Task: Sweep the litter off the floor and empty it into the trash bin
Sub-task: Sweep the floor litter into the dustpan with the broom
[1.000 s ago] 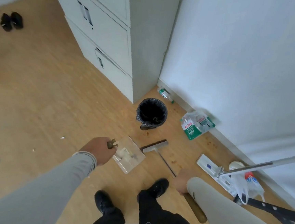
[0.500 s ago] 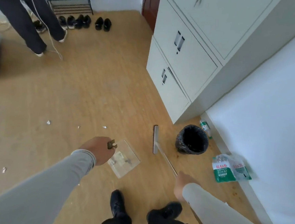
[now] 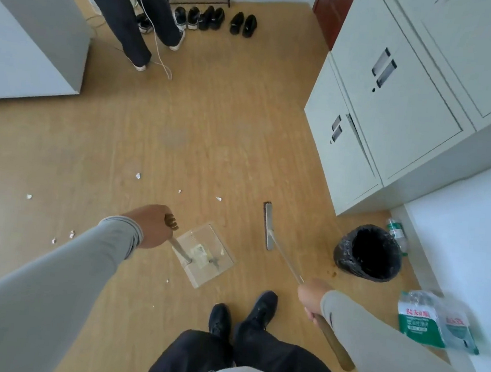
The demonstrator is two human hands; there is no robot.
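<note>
The left grip (image 3: 153, 225) closes around the dustpan (image 3: 206, 255) handle; the right grip (image 3: 312, 295) clenches the broom (image 3: 268, 226), trash bin (image 3: 367, 253) just beyond it.

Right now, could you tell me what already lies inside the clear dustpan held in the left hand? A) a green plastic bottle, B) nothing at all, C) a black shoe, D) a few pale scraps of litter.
D: through the clear dustpan, held by its handle in the left hand, a few pale scraps show on its floor; more scraps lie loose on the wooden floor.
</note>
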